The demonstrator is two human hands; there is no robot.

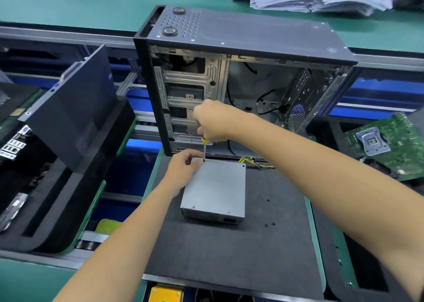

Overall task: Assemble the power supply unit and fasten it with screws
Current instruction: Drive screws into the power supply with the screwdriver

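Head view: the PSU [214,188], a plain grey sheet-metal box with small screw holes at its corners and a dark socket on its near face, lies flat on a black foam mat [229,251] at frame centre. Yellow and purple wires [254,163] trail from its far right corner. The right hand [213,121] grips a yellow-handled screwdriver [204,148], shaft upright, tip on a screw [204,160] at the box's far left corner. The left hand [183,167] pinches beside that screw, fingers curled. Behind stands an open black case [241,77] with a bare steel interior. Loose dark screws [270,224] dot the mat at right. A green motherboard [390,144] lies at far right.
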